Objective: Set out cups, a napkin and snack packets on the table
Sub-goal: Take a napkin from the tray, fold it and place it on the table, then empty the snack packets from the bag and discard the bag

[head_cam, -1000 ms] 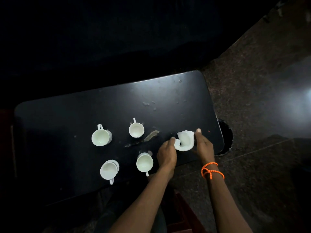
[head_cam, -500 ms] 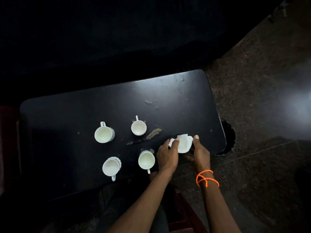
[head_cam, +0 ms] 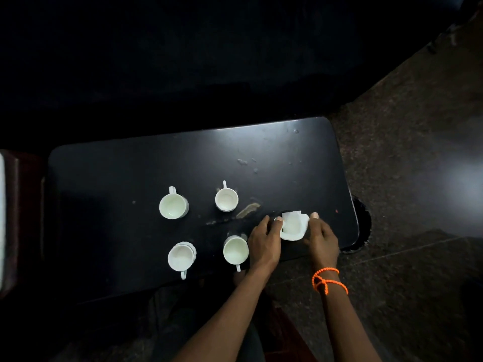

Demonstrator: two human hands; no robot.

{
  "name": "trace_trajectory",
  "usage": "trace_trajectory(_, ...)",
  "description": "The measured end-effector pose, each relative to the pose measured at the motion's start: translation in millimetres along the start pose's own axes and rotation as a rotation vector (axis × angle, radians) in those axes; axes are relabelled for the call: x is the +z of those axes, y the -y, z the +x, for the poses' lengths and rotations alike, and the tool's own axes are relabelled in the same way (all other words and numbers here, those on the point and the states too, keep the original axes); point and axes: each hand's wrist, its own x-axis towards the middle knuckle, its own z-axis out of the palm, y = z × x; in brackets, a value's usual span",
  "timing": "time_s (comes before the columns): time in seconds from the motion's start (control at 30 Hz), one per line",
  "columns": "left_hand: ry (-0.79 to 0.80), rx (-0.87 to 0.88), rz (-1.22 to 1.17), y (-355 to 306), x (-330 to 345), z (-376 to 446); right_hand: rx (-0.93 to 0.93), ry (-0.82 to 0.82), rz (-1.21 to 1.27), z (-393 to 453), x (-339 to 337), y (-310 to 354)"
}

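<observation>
Several white cups stand on the black table (head_cam: 130, 178): one at the far left (head_cam: 173, 205), one at the far middle (head_cam: 226, 199), one at the near left (head_cam: 180, 257) and one at the near middle (head_cam: 235, 250). A white napkin (head_cam: 293, 226) lies on the table's right part. My left hand (head_cam: 264, 241) pinches the napkin's left edge. The fingers of my right hand (head_cam: 322, 237), which has an orange bracelet at the wrist, hold its right edge. No snack packets are in view.
The table top has pale scuffs and crumbs near its far right (head_cam: 245, 163) and a worn patch (head_cam: 248, 209) beside the far middle cup. Dark stone floor (head_cam: 418, 205) lies to the right. A red-brown seat (head_cam: 285, 333) shows below my arms.
The napkin has gone from curled and raised to flatter on the table. Both hands have closed in on its edges and stayed on it.
</observation>
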Motion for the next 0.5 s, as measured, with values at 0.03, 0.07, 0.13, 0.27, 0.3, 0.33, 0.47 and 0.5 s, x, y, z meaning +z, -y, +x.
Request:
trace_trajectory(0.03,-0.026,0.008,-0.017,-2,-4,1,-0.118,-0.119,-0.11,-1,0,2)
trace_trajectory(0.07,-0.057,0.025,-0.037,-4,-9,2,-0.245,-0.223,-0.188,-4,1,6)
trace_trajectory(0.13,-0.106,0.088,-0.075,-12,-22,7,-0.482,-0.311,-0.25,-11,7,19)
trace_trajectory(0.27,-0.205,0.176,-0.119,-32,-62,17,-0.877,-0.268,-0.393,-24,45,49)
trace_trajectory(0.3,-0.231,0.192,-0.111,-37,-75,21,-0.929,-0.235,-0.41,-29,59,57)
trace_trajectory(0.33,-0.247,0.198,-0.101,-41,-88,24,-0.969,-0.197,-0.422,-35,75,64)
trace_trajectory(0.47,-0.317,0.195,-0.1,-46,-142,39,-1.067,-0.023,-0.464,-59,140,88)
trace_trajectory(0.5,-0.343,0.199,-0.104,-45,-156,43,-1.095,0.019,-0.473,-65,158,93)
